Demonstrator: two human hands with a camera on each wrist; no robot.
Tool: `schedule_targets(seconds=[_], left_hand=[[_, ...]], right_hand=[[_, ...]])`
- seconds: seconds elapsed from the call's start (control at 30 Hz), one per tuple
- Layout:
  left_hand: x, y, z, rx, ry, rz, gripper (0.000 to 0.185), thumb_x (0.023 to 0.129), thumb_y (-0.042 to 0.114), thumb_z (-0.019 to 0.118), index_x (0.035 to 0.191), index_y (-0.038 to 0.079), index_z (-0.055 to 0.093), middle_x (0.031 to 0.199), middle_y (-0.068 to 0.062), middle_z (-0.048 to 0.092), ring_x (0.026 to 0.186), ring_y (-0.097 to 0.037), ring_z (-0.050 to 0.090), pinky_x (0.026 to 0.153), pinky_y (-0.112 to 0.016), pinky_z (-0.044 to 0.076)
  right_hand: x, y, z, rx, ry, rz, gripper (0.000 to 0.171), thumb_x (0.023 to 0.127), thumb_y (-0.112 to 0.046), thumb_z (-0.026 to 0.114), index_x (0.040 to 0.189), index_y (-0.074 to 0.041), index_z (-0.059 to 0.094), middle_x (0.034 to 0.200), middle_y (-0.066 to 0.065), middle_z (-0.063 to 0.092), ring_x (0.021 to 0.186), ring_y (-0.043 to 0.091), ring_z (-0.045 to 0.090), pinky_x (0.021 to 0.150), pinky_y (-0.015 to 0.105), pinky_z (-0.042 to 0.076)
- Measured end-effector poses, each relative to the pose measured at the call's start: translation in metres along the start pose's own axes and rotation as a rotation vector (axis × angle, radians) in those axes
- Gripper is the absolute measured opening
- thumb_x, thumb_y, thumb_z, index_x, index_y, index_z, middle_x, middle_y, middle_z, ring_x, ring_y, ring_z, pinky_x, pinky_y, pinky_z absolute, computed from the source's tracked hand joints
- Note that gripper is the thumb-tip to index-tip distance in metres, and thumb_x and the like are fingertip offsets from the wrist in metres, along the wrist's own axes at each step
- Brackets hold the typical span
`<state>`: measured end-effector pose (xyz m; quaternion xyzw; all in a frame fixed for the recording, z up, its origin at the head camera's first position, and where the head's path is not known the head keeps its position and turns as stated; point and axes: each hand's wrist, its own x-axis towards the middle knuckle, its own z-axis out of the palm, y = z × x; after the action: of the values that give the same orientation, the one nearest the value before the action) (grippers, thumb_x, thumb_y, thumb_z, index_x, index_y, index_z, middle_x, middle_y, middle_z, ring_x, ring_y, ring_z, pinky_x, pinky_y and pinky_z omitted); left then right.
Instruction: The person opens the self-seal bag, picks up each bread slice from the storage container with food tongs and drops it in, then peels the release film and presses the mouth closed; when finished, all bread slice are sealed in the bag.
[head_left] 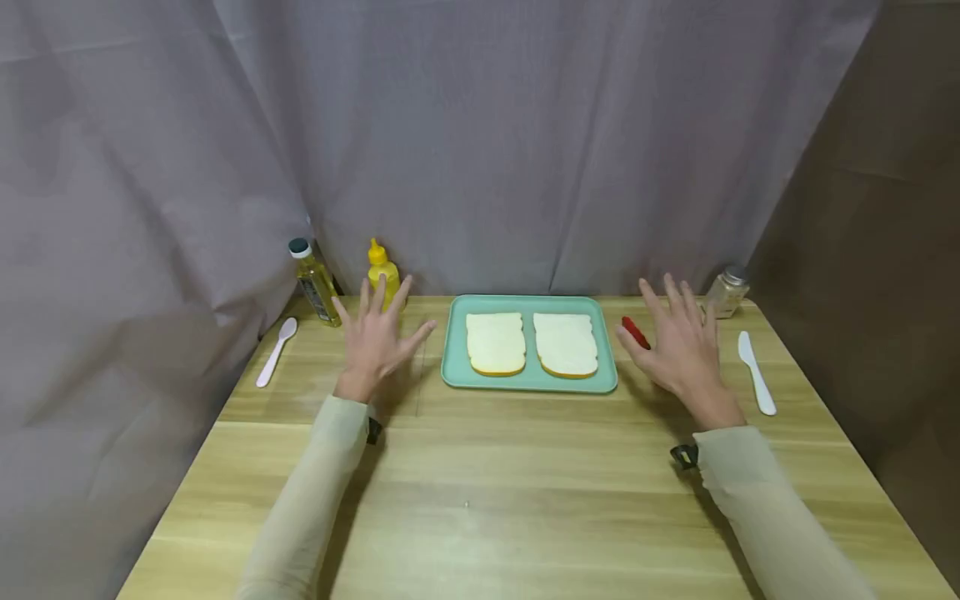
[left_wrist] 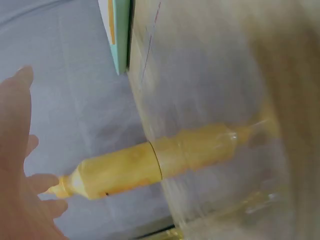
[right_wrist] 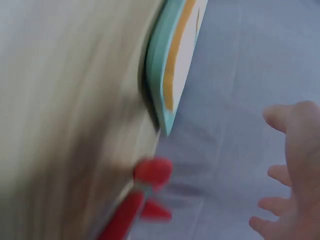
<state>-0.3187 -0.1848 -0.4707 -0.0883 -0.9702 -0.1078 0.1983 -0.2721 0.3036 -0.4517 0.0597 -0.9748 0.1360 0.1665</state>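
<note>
My left hand (head_left: 375, 340) is held over the table with its fingers spread, holding nothing. Just beyond its fingertips stands a yellow squeeze bottle (head_left: 383, 272), partly hidden by them in the head view. My right hand (head_left: 681, 350) also has its fingers spread, with nothing in them. A red object (head_left: 635, 332), its kind unclear, lies by the right thumb; in the right wrist view it is blurred. Between the hands is a mint-green tray (head_left: 528, 387) bearing a left bread slice (head_left: 496, 342) and a right bread slice (head_left: 566, 343), lying side by side.
At the left stand an oil bottle (head_left: 316, 283) with a dark cap and a pale pink spoon (head_left: 277, 352). A glass jar (head_left: 726, 293) with a grey lid and a white knife (head_left: 756, 372) are at the right. A grey curtain (head_left: 465, 142) hangs behind the wooden table (head_left: 525, 492).
</note>
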Motion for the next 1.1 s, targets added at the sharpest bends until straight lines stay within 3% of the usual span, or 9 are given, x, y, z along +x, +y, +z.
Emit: schedule_targets(seconds=[0.17,0.3,0.43,0.57,0.67,0.73,0.9,1.1], left_hand=[[-0.012,-0.011,-0.002,-0.04,0.013,-0.038,0.089,0.098,0.079,0.056,0.172,0.04,0.026,0.179,-0.015,0.028,0.167,-0.046,0.021,0.121,-0.09,-0.001],[-0.021,-0.021,-0.002,-0.1,0.011,-0.05,0.082,0.104,0.066,0.058,0.17,0.025,0.034,0.174,-0.02,0.038,0.163,-0.048,0.03,0.124,-0.087,0.0],[-0.029,-0.032,-0.002,-0.188,-0.026,-0.056,0.079,0.109,0.054,0.058,0.17,0.01,0.032,0.163,-0.025,0.052,0.156,-0.05,0.041,0.131,-0.078,0.001],[-0.037,-0.04,-0.005,-0.272,-0.096,-0.025,0.075,0.11,0.044,0.061,0.167,0.005,0.034,0.155,-0.025,0.06,0.145,-0.049,0.054,0.133,-0.067,0.023],[-0.038,-0.042,-0.006,-0.325,-0.159,0.02,0.068,0.109,0.036,0.066,0.164,0.003,0.042,0.151,-0.024,0.063,0.14,-0.047,0.06,0.126,-0.063,0.04],[-0.037,-0.041,-0.005,-0.341,-0.196,0.059,0.062,0.109,0.032,0.067,0.16,0.003,0.048,0.151,-0.023,0.064,0.14,-0.045,0.061,0.123,-0.06,0.045],[-0.033,-0.036,0.002,-0.336,-0.248,0.154,0.047,0.107,0.024,0.069,0.148,0.002,0.063,0.148,-0.02,0.068,0.139,-0.04,0.064,0.121,-0.056,0.049],[-0.041,-0.037,0.003,-0.298,-0.236,0.207,0.041,0.105,0.02,0.073,0.14,0.0,0.069,0.143,-0.02,0.071,0.135,-0.039,0.066,0.119,-0.055,0.052]], right_hand=[[-0.004,-0.04,0.02,0.148,0.055,-0.081,0.077,0.104,-0.052,0.062,0.17,-0.021,0.036,0.18,0.016,0.025,0.164,0.047,0.027,0.125,0.079,0.024],[-0.003,-0.079,0.038,0.226,0.046,-0.192,0.065,0.105,-0.042,0.064,0.164,-0.018,0.047,0.176,0.013,0.036,0.159,0.045,0.038,0.121,0.077,0.035],[-0.003,-0.12,0.051,0.309,-0.09,-0.292,0.064,0.107,-0.036,0.066,0.163,-0.012,0.047,0.174,0.015,0.039,0.159,0.041,0.039,0.126,0.068,0.037],[-0.003,-0.161,0.061,0.402,-0.229,-0.332,0.068,0.108,-0.036,0.066,0.166,-0.011,0.041,0.175,0.015,0.037,0.162,0.038,0.036,0.131,0.061,0.034],[0.001,-0.189,0.072,0.453,-0.279,-0.373,0.066,0.108,-0.035,0.067,0.165,-0.011,0.043,0.175,0.015,0.038,0.163,0.036,0.036,0.131,0.06,0.035],[0.004,-0.205,0.081,0.464,-0.307,-0.401,0.063,0.109,-0.034,0.066,0.163,-0.01,0.046,0.174,0.014,0.04,0.162,0.035,0.037,0.132,0.057,0.035],[0.012,-0.237,0.106,0.437,-0.377,-0.447,0.057,0.11,-0.032,0.065,0.16,-0.008,0.051,0.171,0.016,0.044,0.161,0.034,0.039,0.133,0.053,0.034],[0.014,-0.261,0.124,0.379,-0.49,-0.552,0.055,0.112,-0.033,0.06,0.157,-0.004,0.054,0.17,0.018,0.045,0.161,0.035,0.04,0.134,0.051,0.032]])
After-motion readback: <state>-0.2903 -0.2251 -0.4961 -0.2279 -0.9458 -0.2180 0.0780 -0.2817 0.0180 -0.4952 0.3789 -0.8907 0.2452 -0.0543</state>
